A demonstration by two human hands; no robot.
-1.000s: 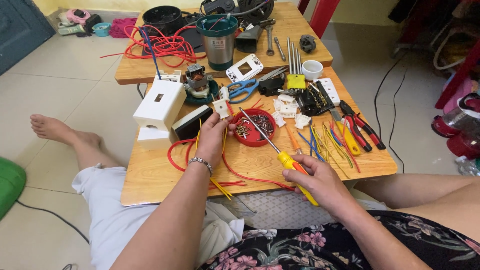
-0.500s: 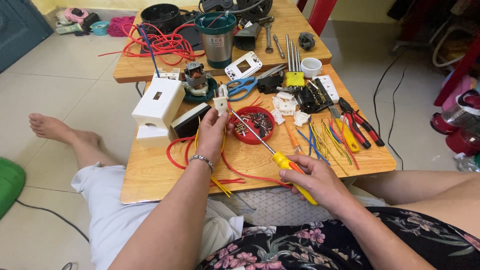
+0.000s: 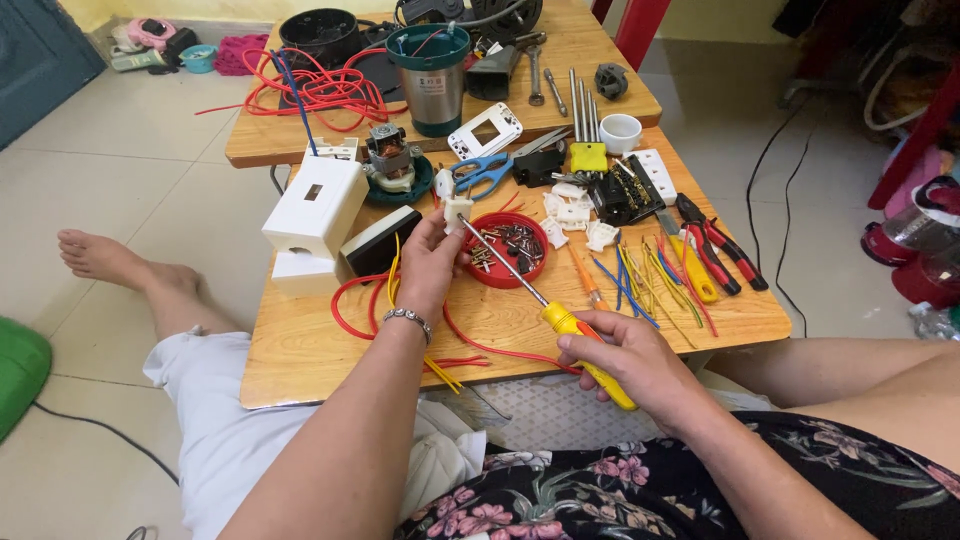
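2 low wooden tables (image 3: pixel 300 350) stand end to end on a tiled floor (image 3: pixel 130 180). On the near tabletop, a white box (image 3: pixel 315 205) sits by the left edge, a red dish of screws (image 3: pixel 510 250) mid-top, pliers (image 3: pixel 715 250) and loose wire offcuts (image 3: pixel 650 285) toward the right edge. The far tabletop (image 3: pixel 600 100) bears red wire coils (image 3: pixel 320 90) and a green-rimmed cup (image 3: pixel 430 65).

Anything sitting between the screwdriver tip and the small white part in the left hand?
Nothing visible. The screwdriver shaft runs clear above the red dish of screws, its tip right at the small white part pinched by the left hand.
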